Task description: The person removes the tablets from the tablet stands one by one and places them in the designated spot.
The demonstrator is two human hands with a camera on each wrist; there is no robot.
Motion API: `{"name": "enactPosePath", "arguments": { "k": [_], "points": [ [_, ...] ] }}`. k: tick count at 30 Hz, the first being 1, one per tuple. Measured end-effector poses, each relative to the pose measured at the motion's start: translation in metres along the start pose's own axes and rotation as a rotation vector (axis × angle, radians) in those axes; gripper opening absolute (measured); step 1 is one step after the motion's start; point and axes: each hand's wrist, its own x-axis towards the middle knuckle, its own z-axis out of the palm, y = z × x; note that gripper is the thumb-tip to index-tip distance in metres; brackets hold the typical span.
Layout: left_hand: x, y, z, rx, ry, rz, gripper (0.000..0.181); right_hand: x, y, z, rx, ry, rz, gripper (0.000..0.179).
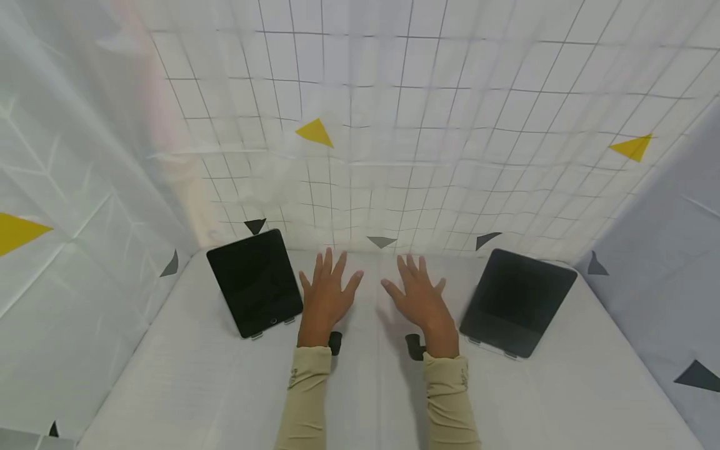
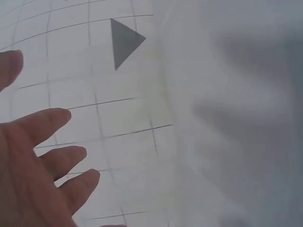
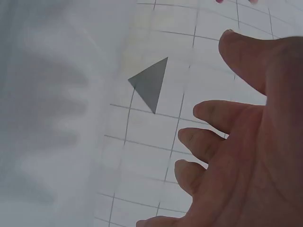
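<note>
Both hands reach forward, palms down, over the white table. My left hand [image 1: 326, 300] has its fingers spread and holds nothing; a black tablet [image 1: 255, 283] on a small stand lies just to its left. Fingers fanned out, my right hand [image 1: 420, 301] is likewise bare, with a second dark tablet [image 1: 519, 302] tilted on a stand to its right. In the left wrist view the left palm [image 2: 23, 175] faces a surface with soft finger shadows. The right wrist view shows the right palm [image 3: 246, 170] and similar shadows.
A white sheet with a dark grid [image 1: 382, 144] hangs behind the table, bearing yellow triangles such as one [image 1: 316, 132] left of centre. A grey triangle [image 1: 382, 242] marks its base between the hands. White side sheets [image 1: 84, 187] enclose the table [image 1: 225, 387].
</note>
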Motion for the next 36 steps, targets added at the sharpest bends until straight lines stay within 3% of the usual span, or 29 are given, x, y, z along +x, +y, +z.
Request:
{"name": "enactPosePath", "arguments": {
  "k": [7, 13, 16, 21, 24, 26, 31, 36],
  "points": [
    [-0.006, 0.005, -0.025, -0.052, 0.083, 0.046, 0.069, 0.002, -0.017, 0.008, -0.001, 0.022, -0.089, 0.078],
    [-0.011, 0.012, -0.051, -0.034, 0.209, 0.087, 0.065, 0.001, -0.035, 0.011, 0.009, 0.081, -0.191, 0.075],
    [-0.016, 0.007, -0.063, -0.041, 0.319, 0.098, 0.058, 0.0, -0.045, 0.016, 0.012, 0.127, -0.251, 0.075],
    [-0.029, -0.015, -0.088, -0.084, 0.568, 0.077, 0.041, 0.001, -0.068, 0.033, 0.067, 0.164, -0.361, 0.076],
    [-0.037, -0.032, -0.101, -0.112, 0.672, 0.007, 0.036, 0.001, -0.084, 0.045, 0.123, 0.185, -0.424, 0.076],
    [-0.042, -0.042, -0.107, -0.128, 0.697, -0.063, 0.035, -0.001, -0.092, 0.053, 0.156, 0.203, -0.457, 0.075],
    [-0.051, -0.063, -0.117, -0.185, 0.69, -0.245, 0.034, -0.003, -0.104, 0.067, 0.229, 0.201, -0.47, 0.07],
    [-0.058, -0.079, -0.121, -0.196, 0.66, -0.388, 0.037, -0.002, -0.111, 0.081, 0.302, 0.161, -0.439, 0.062]
  ]
}}
